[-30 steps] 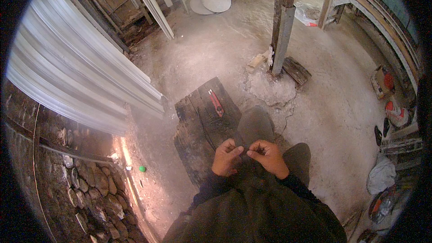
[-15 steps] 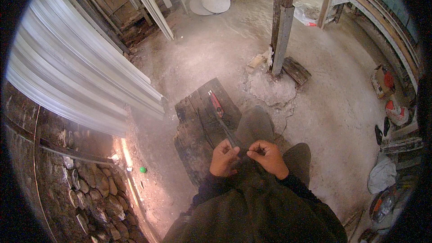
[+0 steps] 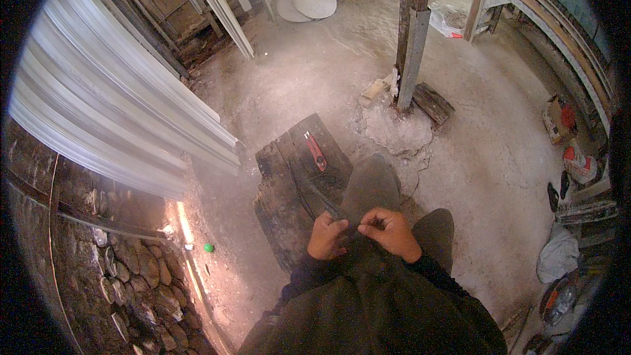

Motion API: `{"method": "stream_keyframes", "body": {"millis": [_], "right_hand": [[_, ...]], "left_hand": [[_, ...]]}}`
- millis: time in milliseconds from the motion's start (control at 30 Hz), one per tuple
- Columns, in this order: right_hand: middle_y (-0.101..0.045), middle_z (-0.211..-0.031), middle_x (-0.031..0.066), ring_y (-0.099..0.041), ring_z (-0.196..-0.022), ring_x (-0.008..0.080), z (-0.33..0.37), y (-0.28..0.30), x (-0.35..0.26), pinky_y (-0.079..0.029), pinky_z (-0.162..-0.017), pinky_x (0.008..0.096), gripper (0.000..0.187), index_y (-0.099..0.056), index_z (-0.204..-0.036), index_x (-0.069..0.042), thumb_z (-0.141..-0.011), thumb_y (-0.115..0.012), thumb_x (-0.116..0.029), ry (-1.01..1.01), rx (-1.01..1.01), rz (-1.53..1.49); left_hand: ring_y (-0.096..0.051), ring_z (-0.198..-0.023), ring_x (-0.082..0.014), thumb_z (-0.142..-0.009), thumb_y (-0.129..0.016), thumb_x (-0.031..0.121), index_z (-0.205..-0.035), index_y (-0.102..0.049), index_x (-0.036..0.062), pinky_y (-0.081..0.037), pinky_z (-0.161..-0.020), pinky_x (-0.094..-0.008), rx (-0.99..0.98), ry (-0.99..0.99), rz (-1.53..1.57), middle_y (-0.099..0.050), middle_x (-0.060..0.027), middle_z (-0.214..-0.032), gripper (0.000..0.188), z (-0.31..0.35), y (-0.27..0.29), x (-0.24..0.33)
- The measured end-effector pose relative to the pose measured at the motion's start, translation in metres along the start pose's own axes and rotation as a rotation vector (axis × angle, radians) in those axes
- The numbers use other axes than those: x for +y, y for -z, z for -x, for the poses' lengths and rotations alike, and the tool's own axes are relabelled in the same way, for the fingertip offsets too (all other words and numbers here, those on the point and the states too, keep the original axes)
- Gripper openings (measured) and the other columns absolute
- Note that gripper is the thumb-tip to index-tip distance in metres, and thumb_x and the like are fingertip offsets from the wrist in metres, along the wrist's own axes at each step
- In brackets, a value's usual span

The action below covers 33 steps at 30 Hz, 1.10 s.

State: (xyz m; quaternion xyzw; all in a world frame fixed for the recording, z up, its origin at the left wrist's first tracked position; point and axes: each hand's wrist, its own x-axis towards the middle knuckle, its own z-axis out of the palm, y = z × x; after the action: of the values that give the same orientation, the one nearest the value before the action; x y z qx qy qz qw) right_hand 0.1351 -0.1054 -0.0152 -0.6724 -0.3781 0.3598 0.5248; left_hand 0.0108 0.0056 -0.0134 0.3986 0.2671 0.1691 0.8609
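Observation:
My left hand (image 3: 327, 235) is closed, thumb against fingers, on a dark, thin strip (image 3: 320, 198) that trails from it over a dark wooden platform (image 3: 273, 200). Just across from it, above my lap, my right hand (image 3: 392, 233) makes a pinch. Whatever lies between its fingertips is too small and dark to make out. A red hand tool (image 3: 316, 152) with a black end and a pale tip rests on the far part of the platform, beyond both hands.
Corrugated pale sheets (image 3: 118, 85) lean at the left. Ahead, a post (image 3: 411, 39) stands on a rough concrete footing (image 3: 394, 130) beside a wood block (image 3: 432, 105). A green ball-like object (image 3: 209, 248) lies on the floor. Bags and a carton (image 3: 559, 121) line the right side.
The dark strip has shifted down toward me and away from beside the red tool. Both hands stay nearly in place, fingers still pinched.

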Motion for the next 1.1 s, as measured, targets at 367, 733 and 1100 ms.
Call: {"method": "stream_keyframes", "body": {"millis": [367, 733, 1100], "right_hand": [[-0.055, -0.074, -0.0009, -0.049, -0.069, 0.0061, 0.000, -0.001, 0.001, -0.041, -0.062, 0.0212, 0.010, -0.056, -0.078, -0.003, -0.077, -0.063, -0.011, 0.003, -0.001, -0.007], [-0.055, -0.074, -0.0006, -0.049, -0.069, 0.0062, -0.003, -0.003, 0.011, -0.041, -0.064, 0.0212, 0.009, -0.055, -0.084, -0.002, -0.079, -0.059, -0.008, -0.040, 0.086, -0.079], [-0.058, -0.074, 0.0025, -0.052, -0.071, 0.0090, 0.000, 0.001, 0.004, -0.043, -0.065, 0.0247, 0.011, -0.057, -0.079, 0.000, -0.074, -0.061, -0.008, 0.076, 0.109, 0.091]], "left_hand": [[-0.054, -0.081, -0.0140, -0.077, -0.058, 0.014, -0.104, -0.048, 0.0021, -0.043, -0.069, -0.0274, -0.004, -0.066, -0.026, -0.057, -0.0057, -0.094, 0.031, -0.002, 0.000, -0.001], [-0.046, -0.062, -0.0060, -0.074, -0.065, 0.020, -0.085, -0.053, 0.0060, -0.038, -0.057, -0.0210, 0.016, -0.095, -0.493, -0.053, 0.0024, -0.074, 0.022, -0.003, -0.009, 0.002], [-0.042, -0.045, -0.0059, -0.075, -0.064, 0.022, -0.069, -0.049, 0.0038, -0.032, -0.035, -0.0227, 0.049, -0.234, -0.834, -0.043, 0.0024, -0.059, 0.024, -0.004, -0.001, -0.005]]}}
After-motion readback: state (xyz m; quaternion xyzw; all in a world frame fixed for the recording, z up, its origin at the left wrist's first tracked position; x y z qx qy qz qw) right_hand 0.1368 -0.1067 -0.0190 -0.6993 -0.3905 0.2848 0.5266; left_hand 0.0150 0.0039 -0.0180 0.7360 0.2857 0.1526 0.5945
